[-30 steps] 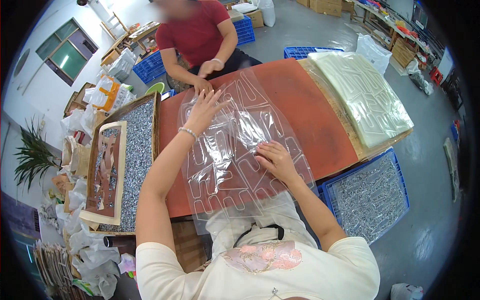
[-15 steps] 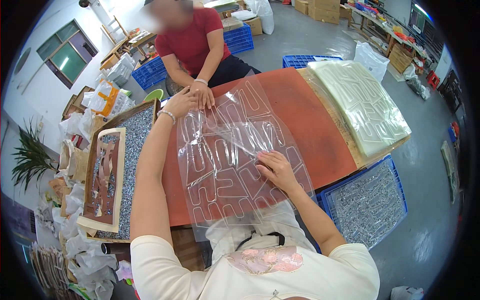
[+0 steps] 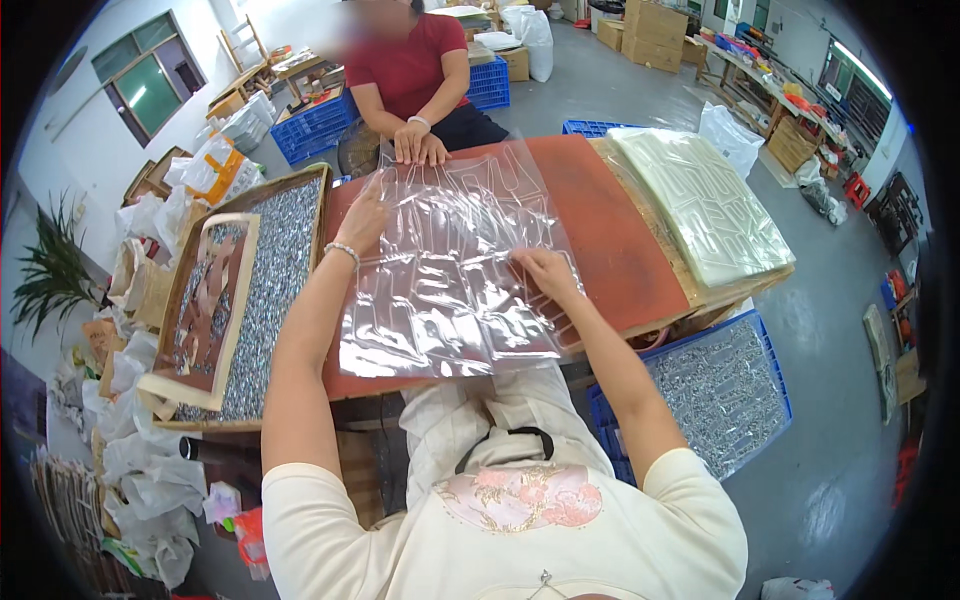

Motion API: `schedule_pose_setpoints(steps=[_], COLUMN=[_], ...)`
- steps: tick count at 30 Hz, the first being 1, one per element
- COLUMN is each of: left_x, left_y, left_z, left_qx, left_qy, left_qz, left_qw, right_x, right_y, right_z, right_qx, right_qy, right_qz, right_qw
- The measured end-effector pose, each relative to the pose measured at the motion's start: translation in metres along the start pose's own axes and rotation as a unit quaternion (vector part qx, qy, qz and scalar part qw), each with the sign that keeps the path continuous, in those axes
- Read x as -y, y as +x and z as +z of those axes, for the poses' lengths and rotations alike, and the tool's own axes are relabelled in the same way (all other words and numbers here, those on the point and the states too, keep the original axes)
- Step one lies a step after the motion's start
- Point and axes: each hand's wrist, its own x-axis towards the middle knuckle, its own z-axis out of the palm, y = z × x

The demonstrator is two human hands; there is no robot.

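A clear plastic sheet (image 3: pixel 430 290) with outlined curved shapes lies rumpled and glinting over the red-brown tabletop mat (image 3: pixel 620 230). My left hand (image 3: pixel 365 215) is closed at the sheet's far left edge, its fingertips partly hidden. At the right side, the thumb and fingers of my right hand (image 3: pixel 548 270) pinch the plastic. Across the table, a person in a red shirt rests both hands (image 3: pixel 420 143) at the sheet's far end. Whether the plastic is one layer or two cannot be told.
To the right on the table is a thick stack of patterned clear sheets (image 3: pixel 705 200). A wooden tray (image 3: pixel 325 215) of glittery grey pieces stands left, a brown cut-out sheet (image 3: pixel 215 310) on it. A blue crate (image 3: pixel 770 335) with similar pieces sits below right.
My left hand has moved back from the other person's hands to the sheet's left edge. The sheet's near edge no longer overhangs my lap; it now lies on the table. My view has shifted slightly.
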Motion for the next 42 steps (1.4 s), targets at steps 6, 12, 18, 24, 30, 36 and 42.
schedule_pose_setpoints(steps=[6,12,18,24,30,36,42], left_x=[-0.054,-0.094,-0.136,-0.127,-0.103,-0.078,-0.036], left_y=[-0.087,-0.179,-0.237,-0.238,-0.227,-0.210,-0.191], left_z=[-0.046,-0.093,-0.145,-0.151,-0.138,-0.114,-0.091], left_qx=[-0.076,-0.148,-0.224,-0.195,-0.187,-0.219,-0.224], left_qy=[-0.063,-0.242,-0.281,-0.254,-0.214,-0.234,-0.429], left_qz=[-0.060,-0.160,-0.210,-0.200,-0.182,-0.208,-0.319], left_qw=[0.993,0.946,0.909,0.926,0.941,0.924,0.815], right_x=[0.017,0.038,0.050,0.062,0.073,0.071,0.071], right_y=[-0.006,-0.080,-0.161,-0.140,-0.108,-0.098,-0.080], right_z=[-0.023,-0.056,-0.085,-0.092,-0.096,-0.097,-0.088], right_qx=[0.021,0.037,0.015,0.017,0.020,0.031,0.036], right_qy=[-0.048,-0.065,-0.033,-0.042,-0.050,-0.038,-0.039], right_qz=[-0.044,-0.128,-0.185,-0.184,-0.190,-0.178,-0.201], right_qw=[0.998,0.989,0.982,0.982,0.980,0.983,0.978])
